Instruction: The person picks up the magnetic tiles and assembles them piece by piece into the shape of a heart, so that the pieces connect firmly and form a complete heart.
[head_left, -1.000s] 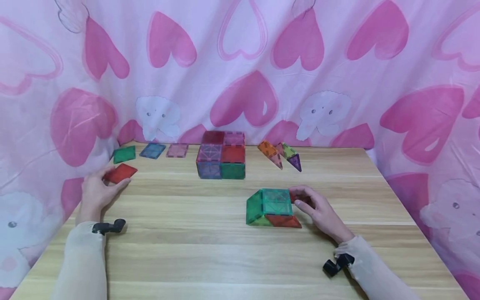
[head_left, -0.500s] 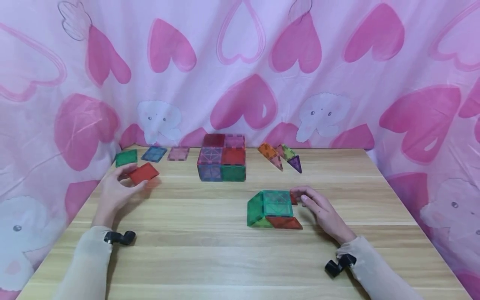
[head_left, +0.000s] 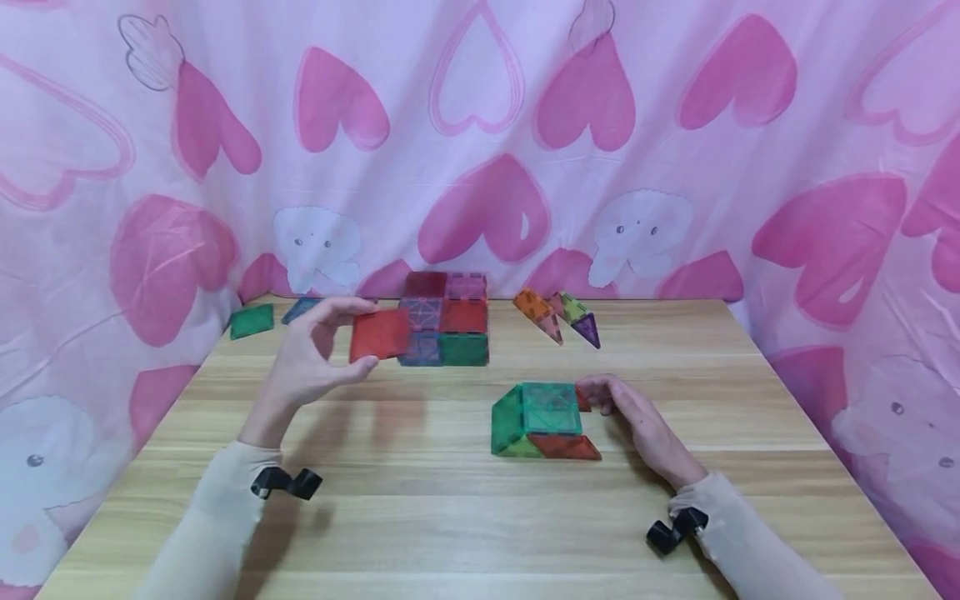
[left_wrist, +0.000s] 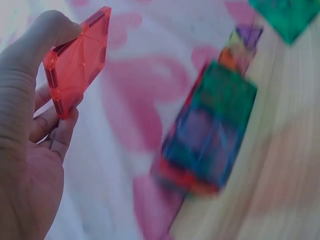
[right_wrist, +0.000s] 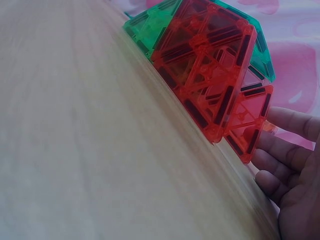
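Observation:
My left hand (head_left: 311,354) pinches a red square magnetic tile (head_left: 377,336) between thumb and fingers, raised over the table. In the left wrist view the thumb presses the top edge of the red tile (left_wrist: 77,62). My right hand (head_left: 637,425) rests beside a small build (head_left: 551,408) of green, lime and red tiles. Its loosely bent fingers touch a small red triangle tile (right_wrist: 251,117) at the build's right end, with fingertips partly behind it. A larger red slanted tile (right_wrist: 205,70) stands in front of that triangle in the right wrist view.
Behind my left hand stands a block (head_left: 465,317) of joined red, purple and green tiles. A green tile (head_left: 252,321) and a partly hidden blue tile (head_left: 298,310) lie at the back left. Joined orange and pink tiles (head_left: 537,314) and lime and purple tiles (head_left: 579,317) lie back right.
My left hand has lifted the red square tile from the back left and carried it right, in front of the block. The right hand has stayed at the build's right end.

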